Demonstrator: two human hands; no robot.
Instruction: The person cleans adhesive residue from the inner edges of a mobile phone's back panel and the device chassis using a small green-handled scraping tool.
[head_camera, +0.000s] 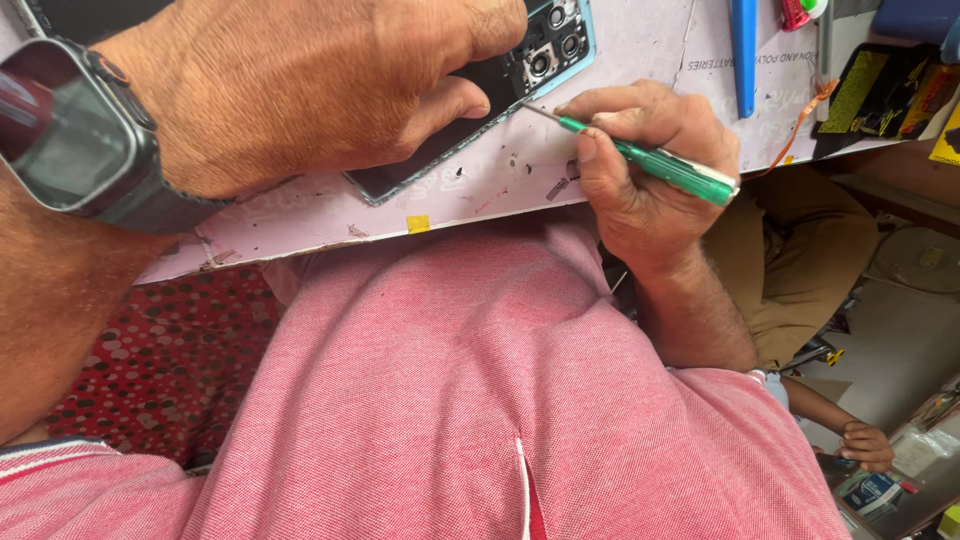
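Note:
An opened smartphone (545, 45) with a light-blue frame lies on a pale pink work board (500, 175), its camera modules exposed. My left hand (300, 85), with a dark smartwatch (75, 130) on the wrist, presses down on the phone and covers most of it. My right hand (640, 165) grips a green-handled screwdriver (660, 165). The thin metal tip points left toward the phone's lower edge, next to my left thumb.
Tiny screws and debris (510, 160) dot the board near the phone. A blue tool (743, 50) and a black-and-yellow pouch (885, 90) lie at the far right. Another person's hand (868, 445) shows at the lower right. My pink shirt fills the foreground.

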